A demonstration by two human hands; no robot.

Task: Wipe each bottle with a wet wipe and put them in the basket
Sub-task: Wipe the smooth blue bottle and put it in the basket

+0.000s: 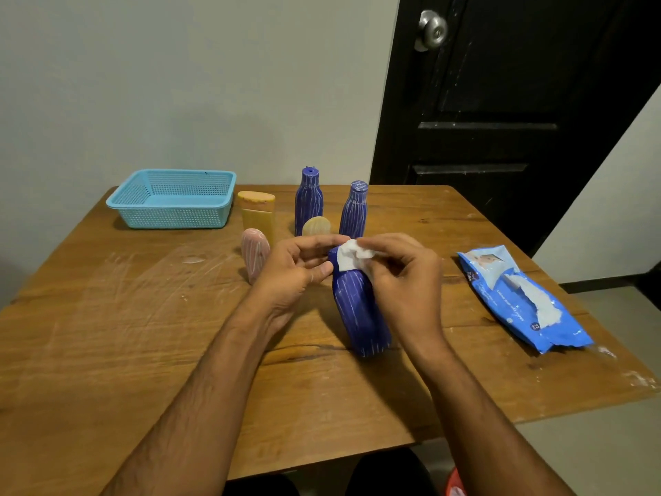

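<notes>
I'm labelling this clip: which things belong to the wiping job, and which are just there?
Job: near blue bottle, wet wipe, five more bottles behind, basket, wipes pack, left hand, right hand.
Just there: table, door.

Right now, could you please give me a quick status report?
Both hands, left and right, hold white wet wipe atop near blue striped bottle. Turquoise mesh basket empty. Nothing obstructing.

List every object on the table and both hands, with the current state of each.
basket: empty, upright
nearest blue bottle: standing, streaked, top under the wipe
wet wipe: pinched between both hands
left hand: pinching the wipe
right hand: pinching the wipe
two far blue bottles: upright, streaked
yellow bottle: upright
pink bottle: standing, streaked
wipes pack: open, a wipe sticking out
</notes>
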